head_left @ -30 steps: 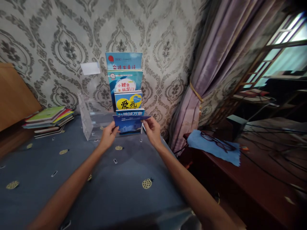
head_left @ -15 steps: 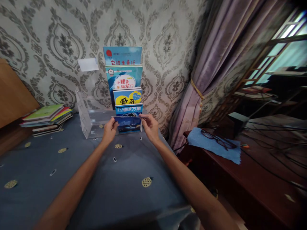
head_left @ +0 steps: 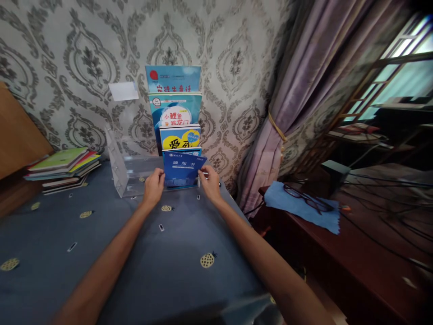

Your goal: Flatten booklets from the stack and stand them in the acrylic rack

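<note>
Between my two hands is a dark blue booklet (head_left: 184,170) with white lettering, its cover facing me and its top edge slightly slanted. My left hand (head_left: 154,186) has its fingers closed at the left edge. At the right edge my right hand (head_left: 210,181) pinches the cover. The booklet stands before the front tier of a clear plastic book rack (head_left: 119,169). Behind it rise a yellow-and-blue book (head_left: 182,139), a teal book (head_left: 176,108) and a light blue book (head_left: 174,77), stepped upward. Another blue book directly behind the booklet is mostly covered.
Left of the rack lies a stack of books (head_left: 64,164) on the blue patterned cloth (head_left: 135,271). A white label (head_left: 123,91) shows at the rack's upper left. On the right, glasses (head_left: 306,197) rest on a light blue cloth (head_left: 291,207) atop a dark red table (head_left: 368,253) with cables.
The booklet, seen edge-on before, has tipped upright so its cover faces me and hides most of the front blue book. Both hands stay at its sides.
</note>
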Available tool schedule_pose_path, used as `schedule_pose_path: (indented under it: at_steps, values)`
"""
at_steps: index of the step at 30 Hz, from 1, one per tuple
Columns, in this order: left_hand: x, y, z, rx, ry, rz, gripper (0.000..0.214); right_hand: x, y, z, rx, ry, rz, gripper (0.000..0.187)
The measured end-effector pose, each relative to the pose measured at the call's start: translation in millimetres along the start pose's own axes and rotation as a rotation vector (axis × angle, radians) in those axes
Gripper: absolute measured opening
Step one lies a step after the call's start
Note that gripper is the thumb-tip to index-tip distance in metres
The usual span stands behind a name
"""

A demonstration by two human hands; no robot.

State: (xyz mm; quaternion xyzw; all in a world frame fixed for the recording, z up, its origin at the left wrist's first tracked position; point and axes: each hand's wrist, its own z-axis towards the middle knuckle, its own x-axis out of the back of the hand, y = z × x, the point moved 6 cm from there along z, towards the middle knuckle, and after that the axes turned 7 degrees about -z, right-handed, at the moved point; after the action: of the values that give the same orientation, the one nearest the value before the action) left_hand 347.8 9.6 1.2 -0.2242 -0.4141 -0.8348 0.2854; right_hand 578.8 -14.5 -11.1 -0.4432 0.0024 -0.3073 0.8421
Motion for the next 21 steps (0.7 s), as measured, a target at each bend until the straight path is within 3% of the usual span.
schedule_pose_path:
  at_steps: [10,18,21]
  values:
    - [-0.1,12,-3,0.091,-0.138,0.489,0.03,-4,13,2,-0.028,0.036,-0.115,0.017]
    - [-4.5,17,-3,0.079,-0.199,0.591,0.04,-7,14,-1,-0.053,0.044,-0.111,0.018]
    - [-6.5,18,-2,0.071,-0.208,0.595,0.041,-6,13,-1,-0.051,0.068,-0.083,0.028]
